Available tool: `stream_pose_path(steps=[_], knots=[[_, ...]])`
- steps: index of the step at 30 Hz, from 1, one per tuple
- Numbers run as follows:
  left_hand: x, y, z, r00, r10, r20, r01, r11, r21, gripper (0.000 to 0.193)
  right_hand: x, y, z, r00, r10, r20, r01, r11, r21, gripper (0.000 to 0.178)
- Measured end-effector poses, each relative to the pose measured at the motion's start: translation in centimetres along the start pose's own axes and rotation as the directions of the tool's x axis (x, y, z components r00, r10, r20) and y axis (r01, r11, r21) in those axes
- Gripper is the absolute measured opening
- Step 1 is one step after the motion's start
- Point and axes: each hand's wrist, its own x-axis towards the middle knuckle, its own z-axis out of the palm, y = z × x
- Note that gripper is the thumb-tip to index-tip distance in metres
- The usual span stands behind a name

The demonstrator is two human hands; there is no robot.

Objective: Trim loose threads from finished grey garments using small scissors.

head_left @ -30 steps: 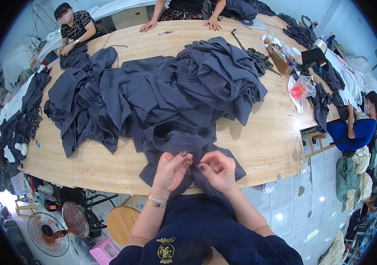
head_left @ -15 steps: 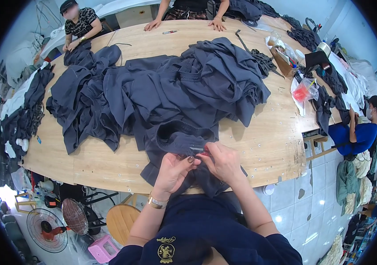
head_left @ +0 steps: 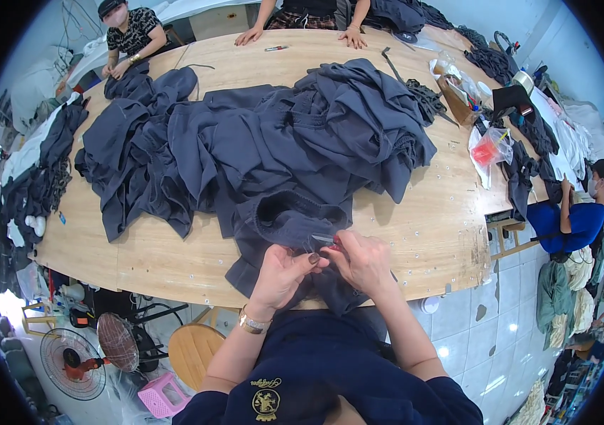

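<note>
A dark grey garment [head_left: 273,258] with a gathered elastic waistband [head_left: 300,205] lies at the table's near edge in front of me. My left hand [head_left: 284,275] pinches its cloth near the waistband, thumb and fingers pressed together. Fine loose threads show just above those fingertips. Closed around small thread snips [head_left: 323,238] with red handles, my right hand [head_left: 364,261] works right beside the left one. The metal blades point left, over the cloth and close to the threads. The handles are mostly hidden in my palm.
A big heap of dark grey garments [head_left: 245,142] covers the table [head_left: 450,234] beyond my hands. A marker [head_left: 276,48] lies farther back. At the right stand a cardboard box [head_left: 452,95] and a bag of red drink [head_left: 487,150]. Co-workers are at the far side and right.
The view has shifted slightly. My hands stay close together at the waistband; the snips' blades have turned a little, and loose threads show more clearly by my left fingertips.
</note>
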Motion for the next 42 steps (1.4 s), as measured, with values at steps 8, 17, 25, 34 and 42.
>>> stream_pose_path(steps=[8,17,25,34,42], knots=[[0.06,-0.11,0.02,0.999,-0.001,0.043,0.001,1.000,-0.002,0.028,-0.57,0.02,-0.10,0.995,-0.091,0.039,0.092,0.995,-0.038,0.025],[-0.09,-0.14,0.57,1.000,0.007,0.007,-0.007,1.000,0.011,0.024,-0.14,-0.29,-0.02,0.995,-0.097,0.028,0.099,0.993,-0.066,0.026],[-0.01,-0.04,-0.04,0.998,0.007,0.056,-0.007,1.000,0.009,0.029,-0.52,0.13,0.02,0.995,-0.100,0.031,0.101,0.994,-0.036,0.025],[-0.02,-0.40,0.17,0.999,0.014,0.035,-0.014,1.000,0.010,0.029,-0.13,-0.09,0.15,0.995,-0.098,0.008,0.098,0.995,-0.033,0.025],[-0.20,0.04,-0.15,0.999,0.006,0.041,-0.006,1.000,0.002,0.031,-0.86,0.21,0.21,0.998,-0.064,0.015,0.064,0.998,-0.004,0.026]])
